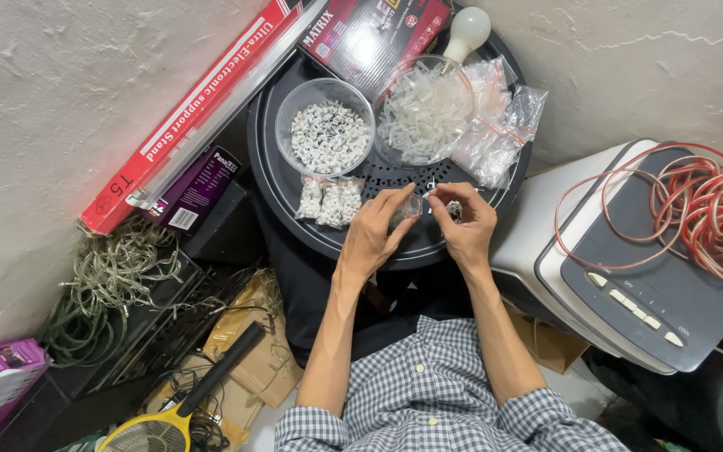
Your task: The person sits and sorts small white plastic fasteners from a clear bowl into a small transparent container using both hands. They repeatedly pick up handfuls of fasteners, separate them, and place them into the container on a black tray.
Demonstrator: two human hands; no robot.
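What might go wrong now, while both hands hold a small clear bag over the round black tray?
1. The left hand and right hand pinch a small clear plastic bag; small pieces may spill onto the round black tray.
2. The clear bowl of small white clips stands close by; an elbow or wrist might tip it.
3. The white light bulb lies at the tray's far edge and could roll off.

I see a rough, pale plastered wall (52, 92) filling the top and left of my view, cracked near the upper right. A round black stand (278, 180) sits against it. Right of that stands a grey-and-white appliance (629, 301) with a row of buttons. The floor (127, 360) at lower left is dark and cluttered. Light is even and soft.
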